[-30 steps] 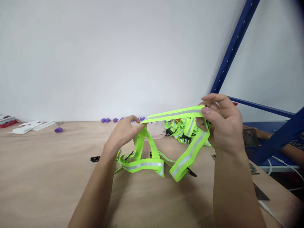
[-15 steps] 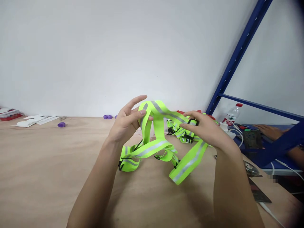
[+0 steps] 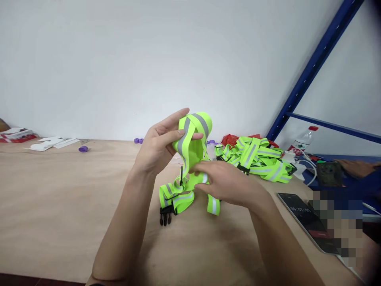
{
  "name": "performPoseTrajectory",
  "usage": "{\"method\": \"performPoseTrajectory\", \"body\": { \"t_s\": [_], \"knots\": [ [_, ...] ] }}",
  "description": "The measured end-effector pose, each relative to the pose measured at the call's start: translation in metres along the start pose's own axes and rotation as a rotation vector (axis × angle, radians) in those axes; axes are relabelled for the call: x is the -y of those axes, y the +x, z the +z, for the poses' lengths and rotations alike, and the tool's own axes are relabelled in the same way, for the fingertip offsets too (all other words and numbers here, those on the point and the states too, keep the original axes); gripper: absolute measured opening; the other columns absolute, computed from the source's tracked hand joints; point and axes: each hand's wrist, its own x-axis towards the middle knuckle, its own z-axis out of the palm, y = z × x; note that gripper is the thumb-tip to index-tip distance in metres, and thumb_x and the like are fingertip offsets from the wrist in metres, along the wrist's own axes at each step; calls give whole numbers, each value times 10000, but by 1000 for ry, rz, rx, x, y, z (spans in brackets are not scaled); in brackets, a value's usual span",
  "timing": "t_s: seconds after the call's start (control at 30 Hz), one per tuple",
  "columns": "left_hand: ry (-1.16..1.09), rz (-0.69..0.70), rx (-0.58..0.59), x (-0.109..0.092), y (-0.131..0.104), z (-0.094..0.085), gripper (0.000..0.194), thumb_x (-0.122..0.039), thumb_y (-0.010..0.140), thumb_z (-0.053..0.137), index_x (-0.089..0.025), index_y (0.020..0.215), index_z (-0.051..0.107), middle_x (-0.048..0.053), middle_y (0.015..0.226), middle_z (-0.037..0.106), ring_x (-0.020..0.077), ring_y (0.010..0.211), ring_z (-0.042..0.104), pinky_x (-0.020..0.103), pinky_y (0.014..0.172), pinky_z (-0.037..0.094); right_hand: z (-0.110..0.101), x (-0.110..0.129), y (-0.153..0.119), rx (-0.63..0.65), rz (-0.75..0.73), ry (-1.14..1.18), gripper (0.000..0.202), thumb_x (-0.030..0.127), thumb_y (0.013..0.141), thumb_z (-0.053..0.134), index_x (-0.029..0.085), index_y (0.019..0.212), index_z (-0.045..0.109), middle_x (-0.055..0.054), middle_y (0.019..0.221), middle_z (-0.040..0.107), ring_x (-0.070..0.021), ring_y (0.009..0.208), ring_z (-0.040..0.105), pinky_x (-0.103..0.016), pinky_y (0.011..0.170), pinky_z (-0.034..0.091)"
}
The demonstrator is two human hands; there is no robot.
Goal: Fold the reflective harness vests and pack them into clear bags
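A neon yellow-green reflective strap (image 3: pixel 185 149) with a silver stripe hangs in loops above the table. My left hand (image 3: pixel 159 145) pinches its upper part between thumb and fingers, the index finger stretched out. Lower down and to the right, my right hand (image 3: pixel 224 180) is closed on a lower stretch of the same strap; its fingertips are partly hidden. A black side-release buckle (image 3: pixel 166 214) dangles at the strap's lower left end. One short strap end hangs below my right hand.
A heap of similar reflective straps (image 3: pixel 256 159) lies behind on the right, by a red bag (image 3: pixel 230 140) and a bottle (image 3: pixel 305 139). At right rests a phone (image 3: pixel 306 222). Purple caps (image 3: pixel 83 149) and white papers (image 3: pixel 53 143) are at left. Another person's hand (image 3: pixel 355 167) shows far right.
My right hand has moved left and down along the strap, closer to my left hand. The loop at my left hand is tighter. The view has shifted, showing more of the heap and the phone.
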Motion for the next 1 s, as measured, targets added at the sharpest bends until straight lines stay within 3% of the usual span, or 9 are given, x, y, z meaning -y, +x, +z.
{"method": "performPoseTrajectory", "body": {
  "t_s": [0.17,0.27,0.37,0.47,0.53,0.6,0.77,0.87,1.0],
  "knots": [
    [-17,126,-183,-4,9,-27,522,-137,816,665,-222,1328,620,38,975,768,292,1112,701,335,892,613,19,9,10,238,39,-66,185,116,823,589,211,871,740,-27,842,743,-202,820,653,-269,637,346],
    [-10,159,-270,-12,8,-43,490,-123,814,661,-261,1283,644,17,976,756,291,1124,696,319,867,623,26,13,13,308,6,-44,149,149,834,601,196,809,740,-35,769,722,-189,731,634,-268,597,331],
    [16,135,-292,-22,2,-44,407,-120,826,650,-240,1214,677,16,921,752,292,1097,708,335,849,631,26,11,17,101,-53,-4,182,193,899,561,203,818,723,-23,743,701,-174,682,611,-273,593,348],
    [42,83,-232,-29,-6,-34,390,-141,838,657,-209,1222,671,34,904,752,303,1050,725,368,836,635,26,6,20,-203,-201,74,246,167,949,487,212,1087,685,-53,1072,715,-167,820,642,-271,666,427],
    [60,37,-167,-32,-10,-28,423,-173,843,675,-199,1264,649,52,910,753,319,1012,735,397,811,639,28,5,23,-251,-284,78,367,144,955,459,229,1287,593,-82,1354,602,-178,967,648,-277,731,471],
    [72,-1,-100,-34,-13,-25,463,-208,845,691,-193,1303,628,65,901,755,330,971,745,415,782,642,33,6,25,-195,-300,14,452,126,948,455,254,1376,526,-85,1454,523,-199,1052,637,-292,762,487],
    [59,-22,-26,-38,-17,-29,509,-252,839,704,-197,1336,610,62,833,769,317,911,757,389,737,645,37,12,27,-22,-135,-210,280,115,940,471,207,1105,678,-78,1106,704,-210,898,668,-283,693,429],
    [29,58,-154,-38,-15,-34,457,-211,834,693,-216,1288,640,31,798,760,307,989,740,331,702,633,33,19,25,46,-23,-247,151,217,936,543,191,930,691,-75,891,729,-226,816,668,-287,641,383],
    [62,184,-294,-33,-9,-39,380,-198,824,709,-263,1197,676,6,803,735,319,1129,687,333,744,617,39,25,20,172,11,-190,195,301,904,588,183,797,701,-93,793,725,-249,771,666,-299,599,365]
  ]
}}
